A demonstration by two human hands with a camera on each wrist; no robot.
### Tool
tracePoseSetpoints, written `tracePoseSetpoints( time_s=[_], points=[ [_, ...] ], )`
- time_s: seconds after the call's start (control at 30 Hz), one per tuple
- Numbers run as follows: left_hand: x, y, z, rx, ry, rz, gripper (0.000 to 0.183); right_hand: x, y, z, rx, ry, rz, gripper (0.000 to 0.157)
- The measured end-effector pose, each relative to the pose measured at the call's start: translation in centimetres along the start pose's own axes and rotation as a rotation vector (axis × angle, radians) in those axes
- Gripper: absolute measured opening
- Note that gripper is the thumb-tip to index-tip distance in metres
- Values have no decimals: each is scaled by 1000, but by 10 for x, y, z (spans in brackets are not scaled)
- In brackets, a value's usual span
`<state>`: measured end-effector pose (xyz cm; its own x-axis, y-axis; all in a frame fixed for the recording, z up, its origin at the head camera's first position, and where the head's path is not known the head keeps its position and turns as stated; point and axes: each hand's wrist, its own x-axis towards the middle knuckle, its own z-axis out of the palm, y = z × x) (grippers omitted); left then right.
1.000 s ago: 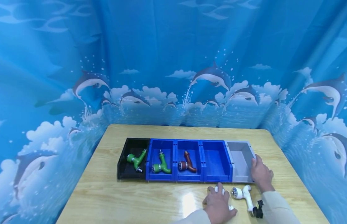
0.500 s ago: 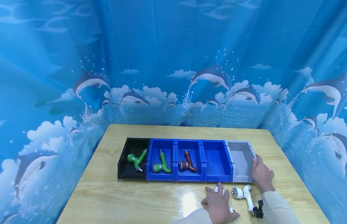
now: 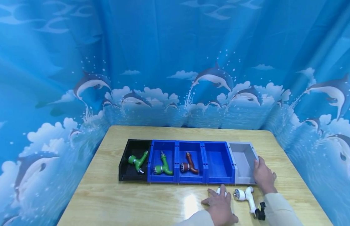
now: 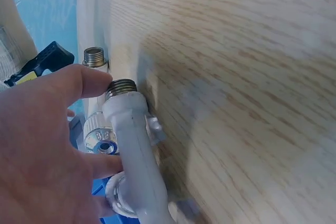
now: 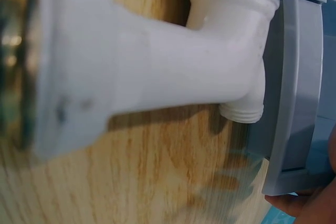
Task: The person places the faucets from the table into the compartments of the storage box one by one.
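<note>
My left hand (image 3: 220,207) is spread over a white tap (image 4: 139,150), which it mostly hides in the head view. In the left wrist view its thumb bends close to the tap's threaded end, and other fingers lie along the tap's side. My right hand (image 3: 264,175) grips the right wall of the grey bin (image 3: 243,163), thumb toward the inside and fingers outside. A second white tap (image 3: 250,200) lies on the table between the hands, in front of that bin. It looms large and close in the right wrist view.
Left of the grey bin, a joined row holds a black bin (image 3: 124,171) with a green tap (image 3: 139,161), a blue bin with another green tap (image 3: 164,166), a blue bin with a brown tap (image 3: 190,164), and a bare blue bin (image 3: 218,161). A dolphin-print curtain (image 3: 175,62) surrounds the table (image 3: 121,204).
My left hand's fingers have spread slightly wider to the left, and its thumb has shifted a little. My right hand stays on the grey bin; the taps and bins look unmoved.
</note>
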<state>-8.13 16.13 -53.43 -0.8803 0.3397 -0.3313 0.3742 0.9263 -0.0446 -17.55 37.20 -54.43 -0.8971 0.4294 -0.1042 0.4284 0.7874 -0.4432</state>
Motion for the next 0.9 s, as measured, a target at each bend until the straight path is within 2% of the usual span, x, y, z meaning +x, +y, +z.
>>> tracePoseSetpoints(
  time_s=[0.23, 0.57, 0.77, 0.9],
  points=[
    [1, -1, 2, 0, 12, -4, 78, 0, 0, -1, -2, 4, 8, 65],
    [-2, -7, 0, -67, 10, 49, 88, -1, 1, 1, 7, 10, 5, 64],
    [-4, -9, 0, 0, 54, 66, 86, -1, 0, 0, -3, 18, 7, 63],
    [-3, -11, 1, 20, 59, 71, 88, 0, -1, 1, -7, 14, 8, 63]
  ],
)
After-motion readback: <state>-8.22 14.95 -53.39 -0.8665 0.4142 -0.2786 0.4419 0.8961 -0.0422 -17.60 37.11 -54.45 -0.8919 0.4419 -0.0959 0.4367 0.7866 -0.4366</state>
